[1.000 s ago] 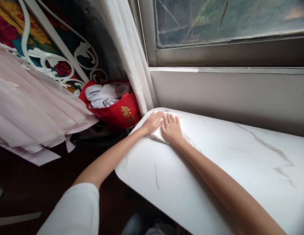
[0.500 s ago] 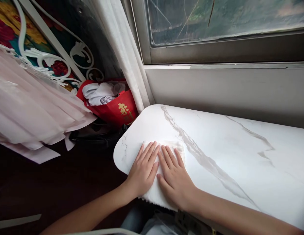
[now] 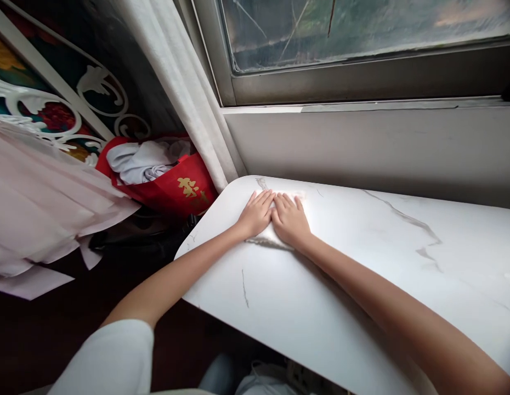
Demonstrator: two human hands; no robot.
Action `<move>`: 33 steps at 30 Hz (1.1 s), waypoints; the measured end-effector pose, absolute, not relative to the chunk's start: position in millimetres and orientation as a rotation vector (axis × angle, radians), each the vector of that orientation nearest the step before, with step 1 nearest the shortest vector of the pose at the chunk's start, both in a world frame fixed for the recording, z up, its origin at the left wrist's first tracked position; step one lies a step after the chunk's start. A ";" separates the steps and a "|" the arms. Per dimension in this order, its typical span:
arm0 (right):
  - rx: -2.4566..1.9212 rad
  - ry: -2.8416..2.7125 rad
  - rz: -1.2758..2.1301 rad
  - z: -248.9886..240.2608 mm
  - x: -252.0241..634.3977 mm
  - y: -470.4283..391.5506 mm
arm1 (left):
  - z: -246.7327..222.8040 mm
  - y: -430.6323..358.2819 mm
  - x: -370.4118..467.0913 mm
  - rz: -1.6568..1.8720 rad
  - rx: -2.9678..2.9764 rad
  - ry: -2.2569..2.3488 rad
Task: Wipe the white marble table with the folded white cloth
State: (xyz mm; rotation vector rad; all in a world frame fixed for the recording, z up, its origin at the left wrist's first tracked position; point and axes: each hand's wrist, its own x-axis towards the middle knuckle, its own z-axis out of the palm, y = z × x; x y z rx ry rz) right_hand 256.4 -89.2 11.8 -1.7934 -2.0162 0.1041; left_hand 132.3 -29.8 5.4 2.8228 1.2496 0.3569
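Both palms press down on a white cleaning cloth point(image 3: 271, 237) that lies flat on a white marble-patterned tabletop point(image 3: 386, 258). My left hand point(image 3: 257, 214) rests on the cloth's left part, fingers stretched out and pointing to the far side. Beside it, my right hand point(image 3: 291, 218) lies flat over the right part of the cloth, its fingers extended. The hands touch or nearly touch at the thumbs and index fingers. Much of the cloth is hidden under them; its near edge and far right corner show.
Behind the table are a pale wall point(image 3: 341, 142) and a framed window point(image 3: 321, 88). A red bag point(image 3: 176, 189) stuffed with white fabric sits left of the table, by a white curtain point(image 3: 185, 82). Pink sheer fabric point(image 3: 45, 203) hangs farther left before white scrolled metalwork point(image 3: 101, 88).
Both hands have pushed the cloth away from the table's near edge toward the wall side, and my arms are stretched farther out. The camera view has shifted slightly right.
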 end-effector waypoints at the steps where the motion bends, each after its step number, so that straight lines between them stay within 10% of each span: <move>1: -1.815 -2.007 0.067 10.4 264.0 -75.5 | 5.4 -13.7 142.8 0.351 2.823 1.241; 17: -1.964 -1.924 -0.042 5.3 318.7 -28.1 | 5.4 40.9 210.9 0.376 2.781 1.227; 33: -1.849 -2.192 -0.129 7.3 297.8 -235.0 | 11.5 -168.1 169.0 0.429 2.811 1.040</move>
